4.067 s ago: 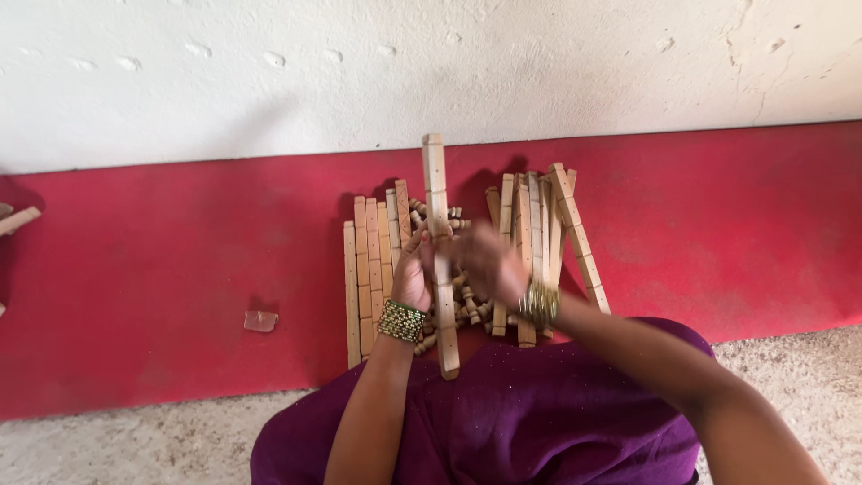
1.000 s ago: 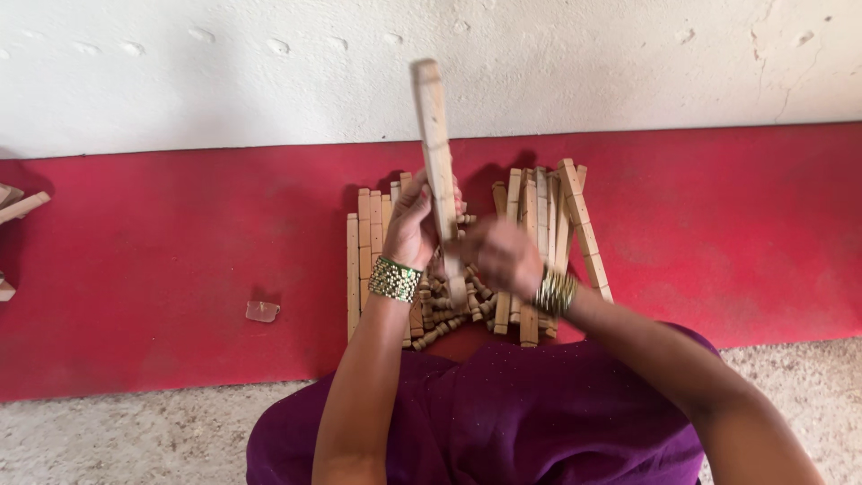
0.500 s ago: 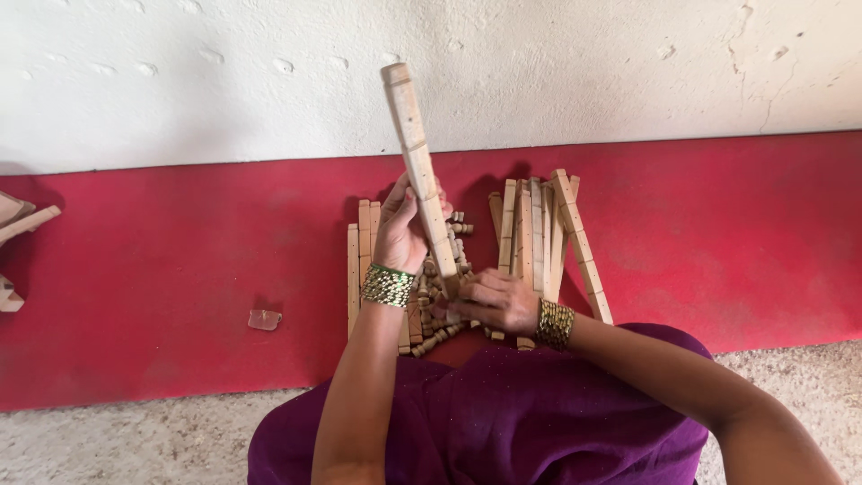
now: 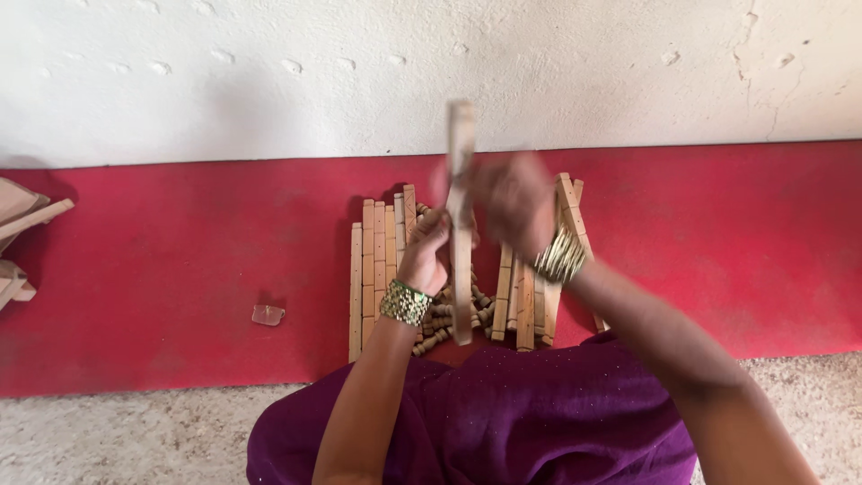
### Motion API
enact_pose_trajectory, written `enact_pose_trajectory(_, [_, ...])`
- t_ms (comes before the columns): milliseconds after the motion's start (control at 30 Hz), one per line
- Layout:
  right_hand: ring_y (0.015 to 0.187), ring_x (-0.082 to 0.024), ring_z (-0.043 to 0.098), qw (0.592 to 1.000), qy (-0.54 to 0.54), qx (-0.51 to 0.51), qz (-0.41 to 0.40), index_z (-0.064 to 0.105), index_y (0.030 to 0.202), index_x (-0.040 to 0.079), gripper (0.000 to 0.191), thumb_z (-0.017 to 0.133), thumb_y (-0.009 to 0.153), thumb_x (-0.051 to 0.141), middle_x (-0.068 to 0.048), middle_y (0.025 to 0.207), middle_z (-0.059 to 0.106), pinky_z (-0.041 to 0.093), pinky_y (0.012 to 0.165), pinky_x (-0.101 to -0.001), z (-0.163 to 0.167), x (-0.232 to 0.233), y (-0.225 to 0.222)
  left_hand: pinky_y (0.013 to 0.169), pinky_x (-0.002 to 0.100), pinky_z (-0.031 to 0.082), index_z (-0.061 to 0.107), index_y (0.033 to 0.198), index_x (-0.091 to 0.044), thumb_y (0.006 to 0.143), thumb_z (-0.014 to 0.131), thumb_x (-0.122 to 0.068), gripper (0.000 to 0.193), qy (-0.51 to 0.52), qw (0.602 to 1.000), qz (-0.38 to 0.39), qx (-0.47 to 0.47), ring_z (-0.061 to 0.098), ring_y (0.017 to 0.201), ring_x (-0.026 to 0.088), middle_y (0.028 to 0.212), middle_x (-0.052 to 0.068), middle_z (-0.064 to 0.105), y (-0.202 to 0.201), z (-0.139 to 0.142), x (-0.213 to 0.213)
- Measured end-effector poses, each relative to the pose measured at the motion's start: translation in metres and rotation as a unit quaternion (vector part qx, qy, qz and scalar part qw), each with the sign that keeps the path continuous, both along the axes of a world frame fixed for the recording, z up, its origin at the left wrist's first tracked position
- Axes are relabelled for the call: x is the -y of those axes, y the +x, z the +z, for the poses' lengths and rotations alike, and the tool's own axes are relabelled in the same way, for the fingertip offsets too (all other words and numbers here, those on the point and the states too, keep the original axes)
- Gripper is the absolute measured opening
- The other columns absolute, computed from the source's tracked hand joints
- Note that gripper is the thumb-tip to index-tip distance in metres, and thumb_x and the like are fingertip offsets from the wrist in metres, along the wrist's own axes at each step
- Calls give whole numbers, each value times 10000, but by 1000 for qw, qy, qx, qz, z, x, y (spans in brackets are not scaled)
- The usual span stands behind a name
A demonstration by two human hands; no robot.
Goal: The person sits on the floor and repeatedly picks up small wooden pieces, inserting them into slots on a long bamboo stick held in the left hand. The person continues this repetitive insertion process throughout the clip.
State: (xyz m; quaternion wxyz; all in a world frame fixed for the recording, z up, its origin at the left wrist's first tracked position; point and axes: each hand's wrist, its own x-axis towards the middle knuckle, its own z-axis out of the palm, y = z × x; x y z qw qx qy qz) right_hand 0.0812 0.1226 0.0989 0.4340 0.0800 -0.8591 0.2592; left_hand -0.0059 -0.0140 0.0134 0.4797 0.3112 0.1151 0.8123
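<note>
Everything is placed relative to a long wooden strip, held nearly upright in the middle of the view, over a red floor covering that runs along a white wall. Far to the left of the strip, pale wooden offcuts are seen at the frame edge, and a small clear fragment lies nearer. Just left of the strip, a row of wooden slats lies flat. The left hand, with a green and gold bangle at the wrist, is closed around the strip's middle. Small wooden pegs are heaped beneath the strip. The right hand, blurred, is raised at the strip's upper part; whether it grips cannot be told. Right of the strip, more slats lie stacked. Purple clothing fills the foreground.
</note>
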Motion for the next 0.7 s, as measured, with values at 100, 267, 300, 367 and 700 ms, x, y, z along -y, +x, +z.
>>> enact_pose_trajectory(100, [652,-103,662,984,-48,157,66,647,918,68,65,589,930,42,-40,792,701,568,511,-230,-41,47,31,750,326,562,657,1285,-114,945,657,-194,349,-52,996,61,50,652,837,160,945,60,699,-16,7,-4])
enact_pose_trajectory(267, [798,-132,660,980,175,33,85,707,990,91,173,712,819,63,-26,905,685,588,653,-275,-66,61,63,781,356,579,675,1190,-115,960,655,-183,241,-49,995,80,43,669,879,175,1018,69,704,-29,-2,1])
enact_pose_trajectory(300, [796,-115,648,986,142,48,75,721,1006,82,161,742,852,41,-15,909,682,573,630,-264,-61,52,57,768,355,577,683,1184,-116,975,649,-185,224,-47,995,80,39,669,870,178,1020,75,705,-26,-7,3])
enact_pose_trajectory(367, [833,-116,640,991,127,17,36,720,1011,87,161,760,871,18,-21,947,684,557,632,-272,-46,33,36,735,326,552,672,1236,-105,1005,640,-168,242,-70,995,60,42,660,875,164,1063,96,708,-17,-15,4])
enact_pose_trajectory(700, [619,-101,632,886,-168,430,49,683,1045,165,172,516,1017,139,10,920,734,512,491,-232,-29,34,17,769,311,575,654,1331,-98,916,676,-226,435,-54,997,23,57,674,932,135,1089,43,708,-1,-39,12])
